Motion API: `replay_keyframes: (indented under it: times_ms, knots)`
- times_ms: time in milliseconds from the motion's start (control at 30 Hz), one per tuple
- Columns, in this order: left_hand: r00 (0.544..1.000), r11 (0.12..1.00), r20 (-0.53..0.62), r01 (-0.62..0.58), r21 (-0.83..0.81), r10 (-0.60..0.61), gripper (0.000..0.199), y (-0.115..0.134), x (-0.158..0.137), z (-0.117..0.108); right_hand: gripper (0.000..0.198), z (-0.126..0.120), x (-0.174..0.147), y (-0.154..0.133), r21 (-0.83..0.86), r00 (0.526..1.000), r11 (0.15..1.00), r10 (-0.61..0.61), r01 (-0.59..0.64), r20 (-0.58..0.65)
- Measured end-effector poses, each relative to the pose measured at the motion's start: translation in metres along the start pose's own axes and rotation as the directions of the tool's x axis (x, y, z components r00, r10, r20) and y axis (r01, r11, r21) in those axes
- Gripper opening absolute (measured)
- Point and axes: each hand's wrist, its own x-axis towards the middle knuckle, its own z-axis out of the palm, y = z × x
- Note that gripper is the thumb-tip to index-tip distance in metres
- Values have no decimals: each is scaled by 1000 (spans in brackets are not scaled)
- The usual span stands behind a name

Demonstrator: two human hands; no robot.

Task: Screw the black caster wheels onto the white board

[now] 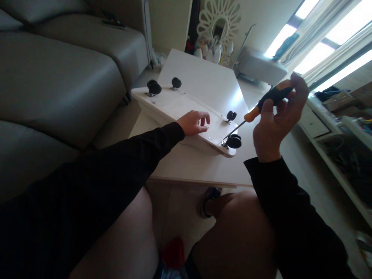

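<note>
My right hand (pixel 277 118) grips a screwdriver (pixel 269 99) with a dark and orange handle. Its thin shaft slants down to the left, the tip at the metal plate of the near right caster (pixel 233 141). That caster sits at the end of a white board (pixel 186 104) lying with its wheels up. Another black caster (pixel 231 116) stands just behind it, and two more, a front one (pixel 154 87) and a back one (pixel 176 83), are at the far left end. My left hand (pixel 194 123) rests on the board's middle, fingers curled but apart, nothing visible in them.
The board lies on a white table (pixel 197 170) above my knees. A grey sofa (pixel 58 77) runs along the left. Shelving (pixel 325 120) with assorted items stands at right. Behind the table are a flower-shaped mirror (pixel 219 27) and a grey bench (pixel 258 64).
</note>
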Motion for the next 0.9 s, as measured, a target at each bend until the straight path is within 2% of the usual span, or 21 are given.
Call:
replay_keyframes:
  times_ms: [433,733,900]
  knots:
    - [1000,1000,3,6,-16,-6,17,-1,0,-1,60,-2,0,4,-53,999,998,-17,19,40]
    - [1000,1000,6,0,-22,0,18,-1,0,-1,57,4,1,-12,-57,992,991,125,-124,13]
    - [1000,1000,5,4,-19,-4,17,-1,0,0,60,4,2,-16,-199,972,955,232,-220,42]
